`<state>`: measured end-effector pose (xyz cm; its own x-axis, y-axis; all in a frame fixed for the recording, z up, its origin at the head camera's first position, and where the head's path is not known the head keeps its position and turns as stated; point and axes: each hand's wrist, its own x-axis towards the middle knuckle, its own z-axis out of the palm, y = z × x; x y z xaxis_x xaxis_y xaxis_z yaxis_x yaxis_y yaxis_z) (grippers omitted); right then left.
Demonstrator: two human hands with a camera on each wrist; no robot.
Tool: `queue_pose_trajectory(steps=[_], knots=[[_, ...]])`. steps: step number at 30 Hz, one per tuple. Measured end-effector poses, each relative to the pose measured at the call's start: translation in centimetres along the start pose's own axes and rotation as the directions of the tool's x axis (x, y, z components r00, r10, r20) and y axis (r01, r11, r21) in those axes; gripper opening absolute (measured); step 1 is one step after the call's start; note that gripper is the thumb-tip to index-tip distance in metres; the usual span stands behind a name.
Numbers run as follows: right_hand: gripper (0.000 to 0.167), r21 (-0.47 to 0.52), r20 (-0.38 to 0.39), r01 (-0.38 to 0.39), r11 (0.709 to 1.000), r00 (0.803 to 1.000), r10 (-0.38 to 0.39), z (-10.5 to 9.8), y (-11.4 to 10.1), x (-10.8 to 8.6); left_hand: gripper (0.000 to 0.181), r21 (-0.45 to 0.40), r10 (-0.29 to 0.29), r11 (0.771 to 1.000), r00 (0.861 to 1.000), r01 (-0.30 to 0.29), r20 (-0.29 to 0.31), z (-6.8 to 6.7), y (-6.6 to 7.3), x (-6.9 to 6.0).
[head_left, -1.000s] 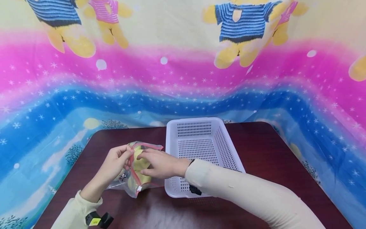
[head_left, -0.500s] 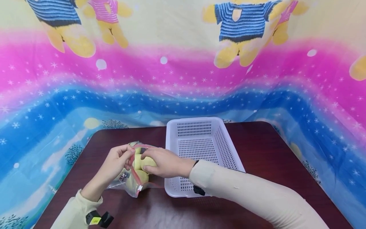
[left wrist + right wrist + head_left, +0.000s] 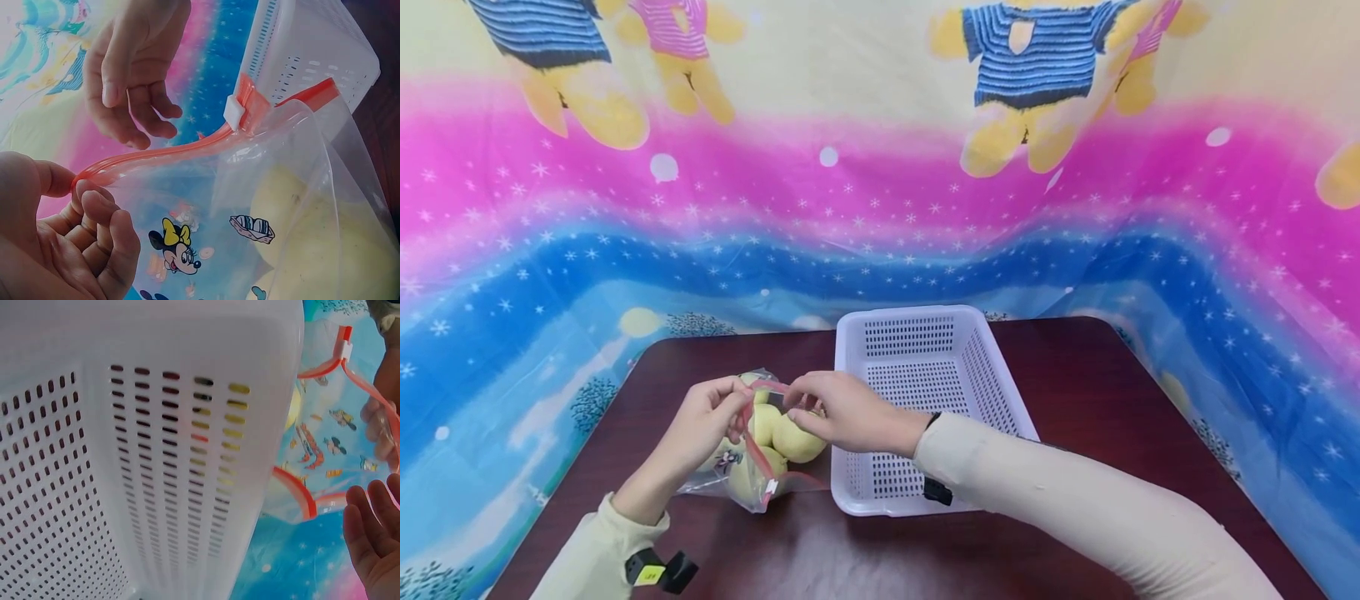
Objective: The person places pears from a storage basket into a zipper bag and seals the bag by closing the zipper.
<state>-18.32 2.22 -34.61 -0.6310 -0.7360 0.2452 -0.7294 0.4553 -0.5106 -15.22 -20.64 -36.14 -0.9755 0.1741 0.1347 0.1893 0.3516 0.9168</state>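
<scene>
My left hand (image 3: 706,421) pinches the red zip rim of a clear zip bag (image 3: 187,206) between thumb and fingers. The bag has cartoon prints and a white slider, and its mouth gapes to the right. Several round, pale-yellow fruits, pear-like in look, fill it; one fruit (image 3: 799,437) lies at the mouth. Over the mouth's far side hovers my right hand (image 3: 853,415), fingers loosely bent. In the left wrist view this right hand (image 3: 134,69) holds nothing. The right wrist view shows its fingers spread beside the bag's rim.
A white perforated plastic basket (image 3: 848,467) stands right of the bag, under my right wrist, with nothing seen inside. Both are on a dark red-brown table (image 3: 1097,400). A printed cloth (image 3: 880,200) hangs behind and at both sides.
My right hand has drawn back rightward and slightly up from inside the bag's mouth. One fruit now sits farther right at the mouth. My left hand has kept its pinch in place.
</scene>
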Motion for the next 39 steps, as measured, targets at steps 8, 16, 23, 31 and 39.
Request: queue_pose_trajectory(steps=[8, 16, 23, 31, 39], knots=[[0.021, -0.003, -0.048, -0.052, 0.999, 0.998, 0.051, -0.6, 1.7, -0.4, 0.029, -0.008, -0.001, 1.0, 1.0, 0.001, -0.021, -0.5, 0.1, -0.3], [0.026, -0.053, 0.006, -0.093, 0.994, 0.996, 0.094, -0.3, 3.0, -0.1, 0.03, -0.001, -0.023, 1.0, 0.999, 0.023, -0.042, -1.0, 0.2, -0.6], [0.032, -0.24, 0.08, -0.018, 0.971, 0.996, 0.038, 0.3, 3.5, 0.7, 0.028, 0.015, -0.036, 0.999, 0.998, 0.037, -0.051, -1.3, 0.2, -0.7], [0.009, -0.43, 0.085, 0.075, 0.9, 0.995, -0.043, 1.1, 3.4, 1.7, 0.029, 0.018, -0.025, 1.0, 0.999, 0.026, -0.046, -1.5, -0.2, -0.7], [0.009, -0.7, 0.121, 0.226, 0.678, 0.973, -0.199, 1.7, 2.7, 2.0, 0.028, -0.004, -0.029, 1.0, 0.999, 0.029, -0.045, -1.7, 0.0, -1.0]])
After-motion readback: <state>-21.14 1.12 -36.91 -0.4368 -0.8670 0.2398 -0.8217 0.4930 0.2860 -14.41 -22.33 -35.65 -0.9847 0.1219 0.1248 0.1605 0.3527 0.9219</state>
